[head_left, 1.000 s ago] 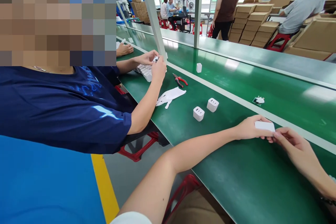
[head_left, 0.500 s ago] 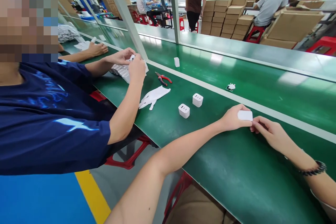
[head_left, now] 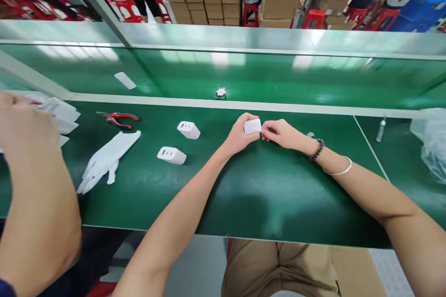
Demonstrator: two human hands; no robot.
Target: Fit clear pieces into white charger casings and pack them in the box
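Note:
My left hand (head_left: 240, 133) is wrapped round a white charger block (head_left: 252, 126), which it holds just above the green bench. At the block's right edge is my right hand (head_left: 278, 132), its fingers curled together close to or touching the block. Whatever those fingertips may pinch is hidden. Left of my hands stand two white chargers with port slots, a farther one (head_left: 189, 130) and a nearer one (head_left: 172, 155).
A white glove (head_left: 108, 160) and red-handled pliers (head_left: 120, 119) lie to the left, near a co-worker's arm (head_left: 38, 195). Beyond the pale strip are a small circuit board (head_left: 220, 93) and a white piece (head_left: 125, 80). A plastic bag (head_left: 432, 144) sits at right.
My view has swung to the right, so the co-worker is mostly out of frame. Both hands remain together at the white charger block, with little visible change in their grip.

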